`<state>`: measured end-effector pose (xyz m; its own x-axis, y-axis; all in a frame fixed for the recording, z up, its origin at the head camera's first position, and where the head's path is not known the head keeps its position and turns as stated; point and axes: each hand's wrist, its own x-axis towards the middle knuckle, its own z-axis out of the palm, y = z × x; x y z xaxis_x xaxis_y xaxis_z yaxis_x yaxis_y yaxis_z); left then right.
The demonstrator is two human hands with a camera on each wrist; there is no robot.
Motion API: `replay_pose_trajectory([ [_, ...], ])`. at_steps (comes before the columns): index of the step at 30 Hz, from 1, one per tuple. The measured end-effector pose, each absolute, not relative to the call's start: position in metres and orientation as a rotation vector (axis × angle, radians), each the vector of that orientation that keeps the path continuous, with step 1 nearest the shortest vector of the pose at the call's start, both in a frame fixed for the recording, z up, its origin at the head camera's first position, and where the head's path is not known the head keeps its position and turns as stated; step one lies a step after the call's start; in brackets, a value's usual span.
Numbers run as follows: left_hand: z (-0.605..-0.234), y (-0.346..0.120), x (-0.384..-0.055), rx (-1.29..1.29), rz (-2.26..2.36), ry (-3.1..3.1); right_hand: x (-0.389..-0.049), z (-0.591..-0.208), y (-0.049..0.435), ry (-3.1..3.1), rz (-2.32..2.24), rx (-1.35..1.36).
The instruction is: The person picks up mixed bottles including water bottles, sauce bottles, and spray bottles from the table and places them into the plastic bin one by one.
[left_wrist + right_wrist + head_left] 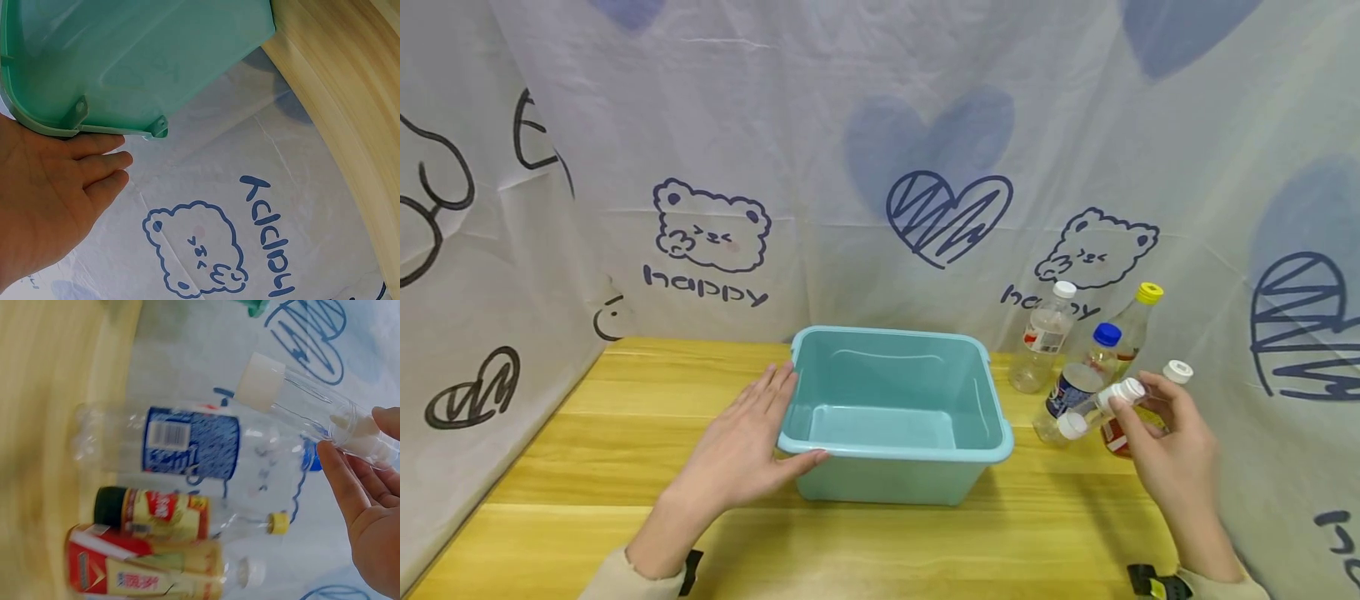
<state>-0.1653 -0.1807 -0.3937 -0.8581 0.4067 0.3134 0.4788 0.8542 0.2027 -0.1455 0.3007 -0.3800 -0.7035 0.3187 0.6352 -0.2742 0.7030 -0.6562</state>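
A teal plastic bin [891, 481] stands upright on the wooden table. My left hand [736, 454] rests against its left front corner, fingers straight along the side and thumb on the front rim; in the left wrist view the fingers [103, 167] touch the outside of the rim. At the right, my right hand [1182, 454] pinches a small clear cylindrical bottle [306, 400], white at both ends, between thumb and fingers. It is held tilted above the table, before a clear bottle with a blue cap and blue label [194, 442], partly hiding it.
Beside the bin's right end stand a clear bottle with a white cap [1033, 358], a yellow-capped bottle [1138, 321] and a red-and-yellow-labelled bottle with a white cap [140, 565]. A printed white curtain [820, 250] hangs close behind and at both sides.
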Motion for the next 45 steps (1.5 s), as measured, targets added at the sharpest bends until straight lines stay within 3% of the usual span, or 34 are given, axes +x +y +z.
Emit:
replay_pose_trajectory([
  [17, -0.389, -0.184, -0.167, -0.680, -0.384, -2.761, -0.177, -0.330, 0.263, -2.128, 0.952, 0.253],
  [31, -0.388, -0.183, -0.167, -0.678, -0.379, -2.762, -0.207, -0.306, 0.233, -2.146, 0.839, 0.512],
  [45, -0.392, -0.182, -0.164, -0.678, -0.383, -2.767, -0.229, -0.292, 0.191, -2.172, 1.006, 0.743],
])
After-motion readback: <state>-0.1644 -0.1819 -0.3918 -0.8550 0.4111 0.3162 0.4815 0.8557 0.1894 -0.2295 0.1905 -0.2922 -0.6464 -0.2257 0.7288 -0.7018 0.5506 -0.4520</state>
